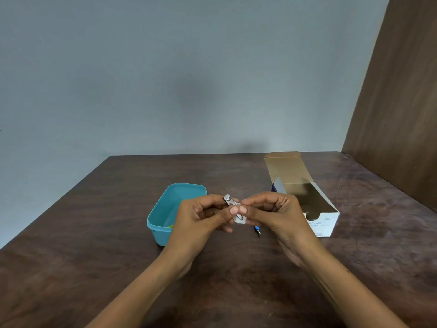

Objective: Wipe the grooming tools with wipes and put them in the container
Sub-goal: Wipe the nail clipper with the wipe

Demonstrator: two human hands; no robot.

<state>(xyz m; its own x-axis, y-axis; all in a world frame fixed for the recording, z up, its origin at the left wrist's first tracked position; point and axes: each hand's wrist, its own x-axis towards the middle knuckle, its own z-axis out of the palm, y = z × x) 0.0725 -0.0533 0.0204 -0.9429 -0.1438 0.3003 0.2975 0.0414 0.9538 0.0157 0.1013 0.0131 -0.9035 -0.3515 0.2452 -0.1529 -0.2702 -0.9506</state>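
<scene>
A silver nail clipper is pinched in my left hand above the table. My right hand presses a small white wipe against the clipper's lower end. The two thumbs meet at the middle. Just left of my hands stands a teal plastic container, open, with a small yellow-green item inside near its front wall. A small blue-handled tool lies on the table under my right hand, partly hidden.
An open white cardboard box of alcohol swabs lies right of my hands, flap raised at the back. The dark wooden table meets a grey wall behind and a brown wooden panel at the right.
</scene>
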